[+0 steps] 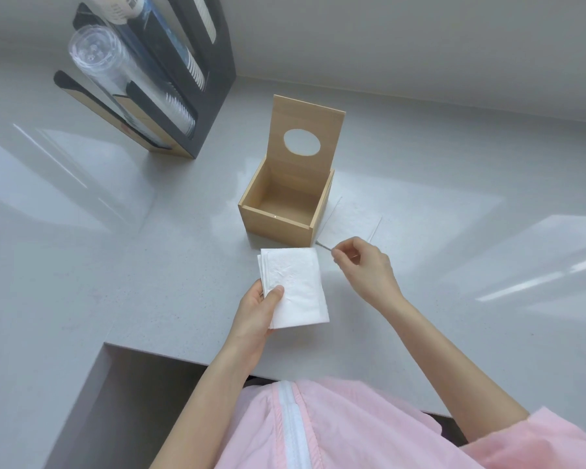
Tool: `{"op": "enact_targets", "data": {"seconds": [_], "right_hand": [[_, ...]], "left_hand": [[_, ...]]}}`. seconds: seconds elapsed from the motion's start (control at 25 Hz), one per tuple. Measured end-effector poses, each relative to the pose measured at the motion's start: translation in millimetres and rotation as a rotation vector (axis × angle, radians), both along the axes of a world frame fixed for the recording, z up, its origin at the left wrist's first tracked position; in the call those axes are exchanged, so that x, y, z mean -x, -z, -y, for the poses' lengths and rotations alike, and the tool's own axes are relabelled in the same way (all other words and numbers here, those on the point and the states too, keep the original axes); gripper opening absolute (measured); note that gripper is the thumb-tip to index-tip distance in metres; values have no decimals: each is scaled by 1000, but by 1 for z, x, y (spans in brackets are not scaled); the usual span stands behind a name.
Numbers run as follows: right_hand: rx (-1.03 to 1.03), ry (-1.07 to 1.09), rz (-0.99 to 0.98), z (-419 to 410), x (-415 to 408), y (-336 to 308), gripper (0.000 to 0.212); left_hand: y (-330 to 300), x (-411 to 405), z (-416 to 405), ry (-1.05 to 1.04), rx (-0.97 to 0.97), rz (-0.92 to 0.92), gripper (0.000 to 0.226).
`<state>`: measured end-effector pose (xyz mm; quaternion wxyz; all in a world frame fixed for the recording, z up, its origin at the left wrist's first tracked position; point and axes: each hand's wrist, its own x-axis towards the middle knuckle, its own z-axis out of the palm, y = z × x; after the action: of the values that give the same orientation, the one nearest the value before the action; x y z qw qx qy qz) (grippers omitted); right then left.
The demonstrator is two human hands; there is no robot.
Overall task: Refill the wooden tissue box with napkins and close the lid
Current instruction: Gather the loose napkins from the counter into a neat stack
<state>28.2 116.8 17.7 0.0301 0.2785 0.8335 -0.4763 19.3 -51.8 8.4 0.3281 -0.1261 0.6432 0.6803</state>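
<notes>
The wooden tissue box [283, 206] stands on the grey counter [149, 248], empty inside, its lid [307, 133] with an oval hole tilted upright at the box's far edge. Just in front of the box, the left hand [256, 314] holds a small stack of folded white napkins [293, 287], thumb pressed on top and fingers underneath. Beside the box's right wall, more napkins [351, 221] lie flat on the counter, and the right hand [366, 265] pinches their near edge between thumb and forefinger. Behind the box to its left stands a dark cup dispenser [170, 79].
</notes>
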Motion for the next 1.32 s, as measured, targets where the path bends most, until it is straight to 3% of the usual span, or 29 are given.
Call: {"op": "enact_targets", "data": {"seconds": [0.16, 0.4, 0.52, 0.68, 0.8, 0.96, 1.08, 1.2, 1.32], "right_hand": [[-182, 96, 55, -52, 31, 9, 30], [-191, 123, 317, -68, 52, 32, 64], [-215, 120, 309, -66, 53, 38, 55], [-284, 77, 337, -64, 50, 41, 18], [-292, 73, 261, -61, 43, 43, 11], [62, 247, 16, -51, 21, 27, 9], [209, 302, -90, -40, -1, 10, 13], [422, 189, -196, -30, -20, -15, 13], [826, 29, -271, -19, -29, -34, 19]], "left_hand": [[1, 5, -4, 30, 10, 9, 20], [1, 6, -8, 47, 29, 23, 19], [1, 8, -7, 38, 35, 25, 19], [1, 8, -8, 46, 32, 26, 20], [1, 9, -9, 47, 33, 26, 21], [3, 10, -6, 39, 29, 19, 20], [4, 10, -6, 35, 8, 27, 20], [4, 9, -7, 39, -3, 37, 21], [4, 9, -6, 50, -11, 44, 27]]}}
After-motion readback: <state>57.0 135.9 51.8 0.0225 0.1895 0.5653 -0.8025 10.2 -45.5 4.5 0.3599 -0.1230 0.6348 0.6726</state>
